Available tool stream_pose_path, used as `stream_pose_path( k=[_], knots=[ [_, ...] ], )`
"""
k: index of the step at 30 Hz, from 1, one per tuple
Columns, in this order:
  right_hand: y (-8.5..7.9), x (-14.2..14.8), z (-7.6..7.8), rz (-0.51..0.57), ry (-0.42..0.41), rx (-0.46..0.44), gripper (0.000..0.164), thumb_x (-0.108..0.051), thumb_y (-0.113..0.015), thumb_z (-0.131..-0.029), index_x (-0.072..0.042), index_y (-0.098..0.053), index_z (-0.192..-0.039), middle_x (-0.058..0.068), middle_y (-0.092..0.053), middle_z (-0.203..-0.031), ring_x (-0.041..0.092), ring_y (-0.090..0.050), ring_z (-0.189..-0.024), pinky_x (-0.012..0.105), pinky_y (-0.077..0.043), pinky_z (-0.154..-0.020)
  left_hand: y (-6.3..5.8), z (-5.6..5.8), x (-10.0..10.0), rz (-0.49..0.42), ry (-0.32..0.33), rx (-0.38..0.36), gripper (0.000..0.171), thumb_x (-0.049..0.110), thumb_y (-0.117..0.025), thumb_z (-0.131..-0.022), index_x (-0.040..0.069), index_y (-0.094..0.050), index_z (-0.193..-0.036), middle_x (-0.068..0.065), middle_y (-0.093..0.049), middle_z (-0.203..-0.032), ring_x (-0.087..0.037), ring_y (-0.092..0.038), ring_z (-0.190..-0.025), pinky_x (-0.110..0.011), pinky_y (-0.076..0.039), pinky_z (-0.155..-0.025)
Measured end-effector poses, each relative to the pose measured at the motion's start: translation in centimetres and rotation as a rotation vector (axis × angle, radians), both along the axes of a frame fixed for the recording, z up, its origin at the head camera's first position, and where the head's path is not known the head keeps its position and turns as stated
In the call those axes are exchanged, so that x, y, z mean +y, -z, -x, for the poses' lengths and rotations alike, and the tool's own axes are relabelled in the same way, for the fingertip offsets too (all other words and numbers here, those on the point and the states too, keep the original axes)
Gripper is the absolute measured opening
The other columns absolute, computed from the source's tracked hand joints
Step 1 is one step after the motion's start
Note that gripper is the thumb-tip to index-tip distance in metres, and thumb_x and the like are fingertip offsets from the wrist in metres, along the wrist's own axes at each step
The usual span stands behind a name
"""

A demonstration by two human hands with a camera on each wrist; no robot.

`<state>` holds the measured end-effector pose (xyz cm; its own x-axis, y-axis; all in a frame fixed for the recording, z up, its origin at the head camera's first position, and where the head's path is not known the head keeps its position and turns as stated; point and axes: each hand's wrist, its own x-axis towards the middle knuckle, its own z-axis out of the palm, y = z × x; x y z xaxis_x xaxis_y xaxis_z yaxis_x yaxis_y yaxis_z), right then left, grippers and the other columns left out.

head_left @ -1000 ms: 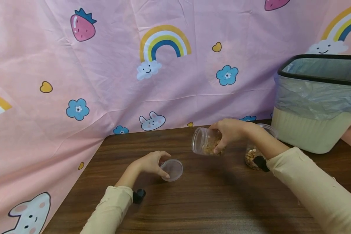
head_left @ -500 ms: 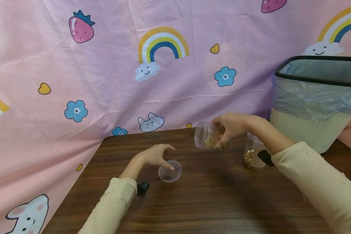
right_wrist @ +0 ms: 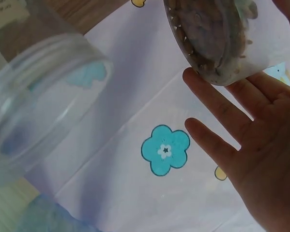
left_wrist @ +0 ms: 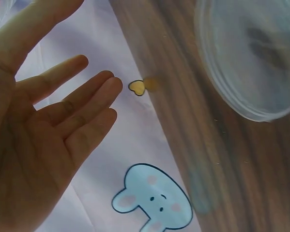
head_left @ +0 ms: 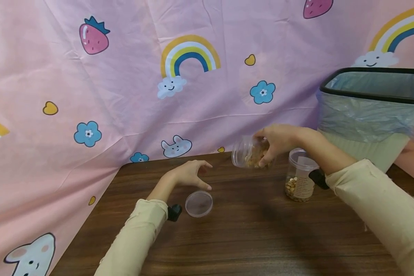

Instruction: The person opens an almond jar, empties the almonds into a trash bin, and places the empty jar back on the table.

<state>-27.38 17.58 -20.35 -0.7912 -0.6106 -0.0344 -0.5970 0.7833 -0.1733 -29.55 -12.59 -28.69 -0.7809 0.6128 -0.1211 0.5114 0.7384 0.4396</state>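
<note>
With thumb and fingers, my right hand (head_left: 280, 142) grips a clear plastic jar (head_left: 243, 152), raised off the table and tipped on its side, rim to the left. Golden-brown pieces lie inside it; their kind is unclear. In the right wrist view the jar's base (right_wrist: 207, 38) shows above the fingertips. My left hand (head_left: 188, 174) holds nothing, its fingers spread in the air. Just below it, a clear round lid (head_left: 199, 204) lies on the table. Another clear jar (head_left: 299, 178), upright and lidless, stands under my right forearm with pale pieces at its bottom and a printed label.
A cream bin (head_left: 362, 147) with a black rim and a bluish plastic liner stands at the back right. Behind the dark wooden table (head_left: 227, 237) hangs a pink patterned cloth (head_left: 207, 99).
My left hand has let go of the lid, leaving it on the table, and has risen away. My right hand has lifted the tipped jar slightly up and to the right.
</note>
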Motion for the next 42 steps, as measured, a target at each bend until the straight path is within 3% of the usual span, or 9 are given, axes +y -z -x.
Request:
stream_pose_path(
  k=[2,8,16,21,26,33,42],
  knots=[
    [-0.3,0.2,0.0,-0.009,0.009,0.011,0.077,-0.048,-0.078,-0.065,0.000,-0.054,-0.120,0.008,-0.061,-0.107,0.025,-0.056,-0.099,0.042,-0.045,-0.084,-0.4,0.1,0.4,-0.002,-0.004,0.007,0.069,0.031,-0.079,-0.072,0.011,-0.048,-0.130,-0.008,-0.053,-0.120,-0.024,-0.048,-0.115,-0.038,-0.040,-0.093],
    [-1.2,1.0,-0.1,0.023,0.018,0.016,0.067,-0.046,-0.081,-0.063,-0.006,-0.057,-0.111,0.005,-0.061,-0.102,0.022,-0.056,-0.092,0.041,-0.045,-0.081,-1.4,0.6,1.6,-0.018,0.021,0.025,0.066,0.030,-0.077,-0.074,0.011,-0.048,-0.130,-0.006,-0.054,-0.120,-0.022,-0.048,-0.114,-0.036,-0.040,-0.092],
    [-2.4,2.3,-0.4,0.027,0.064,0.024,0.081,-0.048,-0.080,-0.063,-0.001,-0.053,-0.123,0.010,-0.059,-0.113,0.026,-0.054,-0.103,0.044,-0.043,-0.086,-2.7,1.3,3.5,-0.059,0.061,0.001,0.065,0.027,-0.076,-0.076,0.007,-0.047,-0.131,-0.012,-0.053,-0.121,-0.026,-0.047,-0.115,-0.035,-0.039,-0.094],
    [-3.3,3.0,-0.7,-0.017,0.100,0.046,0.088,-0.051,-0.078,-0.064,0.001,-0.048,-0.128,0.012,-0.057,-0.117,0.030,-0.052,-0.109,0.046,-0.042,-0.088,-3.7,1.6,4.6,-0.055,0.063,0.023,0.063,0.027,-0.075,-0.077,0.009,-0.047,-0.130,-0.011,-0.053,-0.120,-0.027,-0.048,-0.114,-0.036,-0.040,-0.093],
    [-3.9,4.0,-0.9,-0.012,0.107,0.064,0.085,-0.051,-0.079,-0.063,0.001,-0.051,-0.124,0.012,-0.059,-0.113,0.027,-0.054,-0.102,0.044,-0.044,-0.084,-4.7,1.9,5.8,-0.053,0.047,0.017,0.062,0.028,-0.075,-0.077,0.012,-0.048,-0.130,-0.009,-0.053,-0.118,-0.023,-0.050,-0.112,-0.034,-0.041,-0.091],
    [-4.8,5.5,-1.4,-0.038,0.136,0.096,0.085,-0.052,-0.078,-0.063,0.002,-0.052,-0.123,0.013,-0.059,-0.112,0.028,-0.055,-0.100,0.045,-0.044,-0.084,-6.2,2.3,8.3,-0.036,0.108,0.051,0.061,0.027,-0.074,-0.078,0.009,-0.048,-0.129,-0.013,-0.054,-0.118,-0.023,-0.052,-0.110,-0.032,-0.042,-0.090],
    [-6.1,7.2,-1.8,-0.061,0.172,0.080,0.090,-0.052,-0.077,-0.066,0.007,-0.046,-0.127,0.019,-0.055,-0.118,0.031,-0.053,-0.105,0.047,-0.045,-0.083,-8.1,2.6,10.9,-0.040,0.128,0.044,0.061,0.026,-0.073,-0.079,0.009,-0.047,-0.131,-0.013,-0.053,-0.122,-0.023,-0.051,-0.113,-0.031,-0.042,-0.091]
  ],
)
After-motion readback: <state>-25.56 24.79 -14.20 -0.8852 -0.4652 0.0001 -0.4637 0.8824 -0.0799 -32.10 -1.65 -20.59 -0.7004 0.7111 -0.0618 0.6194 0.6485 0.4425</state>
